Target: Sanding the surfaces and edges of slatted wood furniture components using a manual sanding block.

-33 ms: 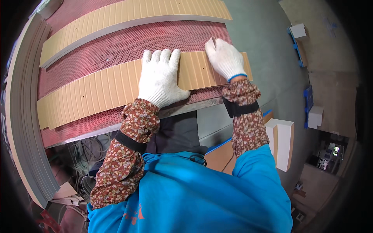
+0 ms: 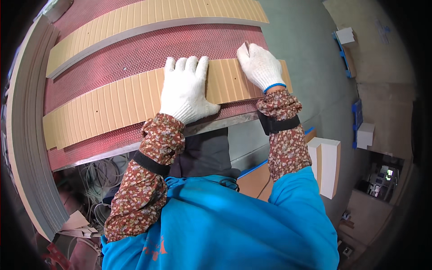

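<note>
A long tan grooved strip [image 2: 121, 101] lies on the red textured mat [image 2: 189, 40] of the worktable. My left hand [image 2: 183, 92], in a white knit glove, rests flat on it with the fingers stretched away from me and the thumb out to the right. Near the strip's right end is my right hand [image 2: 262, 68], also gloved, its fingers closed around a small folded piece of brownish sheet [image 2: 245, 48]. Most of that piece is hidden in the glove. Its exact kind does not show.
A second grooved strip [image 2: 153, 12] with a pale edge lies farther back. Long boards [image 2: 33, 135] are stacked along the left. Tangled hoses [image 2: 101, 180] show below the table's metal edge [image 2: 108, 155]. White-sided blocks [image 2: 330, 166] stand at the right, with blue pallets [image 2: 357, 121] beyond.
</note>
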`<state>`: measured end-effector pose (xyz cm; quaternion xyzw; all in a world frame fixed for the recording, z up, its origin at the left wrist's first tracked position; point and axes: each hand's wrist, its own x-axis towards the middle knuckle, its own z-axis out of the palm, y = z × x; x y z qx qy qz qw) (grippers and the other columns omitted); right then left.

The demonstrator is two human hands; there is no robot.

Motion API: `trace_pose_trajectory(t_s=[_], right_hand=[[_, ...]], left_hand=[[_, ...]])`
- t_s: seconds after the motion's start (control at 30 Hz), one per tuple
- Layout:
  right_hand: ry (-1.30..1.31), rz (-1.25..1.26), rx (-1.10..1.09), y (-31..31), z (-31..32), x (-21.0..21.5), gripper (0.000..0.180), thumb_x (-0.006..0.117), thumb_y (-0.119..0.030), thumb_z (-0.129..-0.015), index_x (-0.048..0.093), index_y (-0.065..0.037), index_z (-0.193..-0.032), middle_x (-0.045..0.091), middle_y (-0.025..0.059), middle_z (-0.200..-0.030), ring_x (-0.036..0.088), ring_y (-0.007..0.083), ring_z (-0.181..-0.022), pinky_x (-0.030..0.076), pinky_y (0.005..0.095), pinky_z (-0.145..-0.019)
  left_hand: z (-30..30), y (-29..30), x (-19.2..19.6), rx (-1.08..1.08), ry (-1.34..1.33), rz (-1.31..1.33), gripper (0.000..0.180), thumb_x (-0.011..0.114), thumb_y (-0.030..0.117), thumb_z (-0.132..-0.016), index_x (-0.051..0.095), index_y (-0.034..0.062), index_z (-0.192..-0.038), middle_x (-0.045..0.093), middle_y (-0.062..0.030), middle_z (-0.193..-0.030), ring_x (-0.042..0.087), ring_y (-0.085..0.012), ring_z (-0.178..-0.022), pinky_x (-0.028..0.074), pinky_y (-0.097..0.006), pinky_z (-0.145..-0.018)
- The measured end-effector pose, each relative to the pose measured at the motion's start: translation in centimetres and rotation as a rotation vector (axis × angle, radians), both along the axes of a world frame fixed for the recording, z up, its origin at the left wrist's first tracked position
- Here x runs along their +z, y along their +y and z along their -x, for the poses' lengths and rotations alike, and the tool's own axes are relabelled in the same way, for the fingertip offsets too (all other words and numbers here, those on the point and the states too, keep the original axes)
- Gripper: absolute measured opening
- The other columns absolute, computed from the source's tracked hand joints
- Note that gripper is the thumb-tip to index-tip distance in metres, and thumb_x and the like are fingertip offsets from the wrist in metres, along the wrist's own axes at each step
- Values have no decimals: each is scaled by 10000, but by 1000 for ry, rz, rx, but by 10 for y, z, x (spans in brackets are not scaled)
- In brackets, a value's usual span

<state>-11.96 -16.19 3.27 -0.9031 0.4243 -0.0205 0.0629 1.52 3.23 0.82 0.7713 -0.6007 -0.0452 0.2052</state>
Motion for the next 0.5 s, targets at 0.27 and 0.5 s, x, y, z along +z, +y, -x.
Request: trace_pose_trajectory(t_s=[0.27, 0.5], right_hand=[[7, 81, -56, 69, 52, 5, 470, 490, -458, -1122, 670, -52, -970, 751, 241, -789, 767, 443, -765, 599, 575, -701], [-11, 157, -71, 101, 88, -7, 419, 551, -451, -1111, 650, -82, -939, 716, 198, -680, 755, 384, -651, 590, 533, -605]], left_hand=[[-2, 2, -10, 18, -78, 148, 1045, 916, 536, -592, 591, 4, -1431, 640, -141, -1267, 592, -317, -1249, 331, -536, -1192], [0, 0, -14, 17, -86, 158, 1048, 920, 538, -580, 595, 4, -1423, 644, -134, -1266, 594, -309, -1251, 331, -531, -1197]])
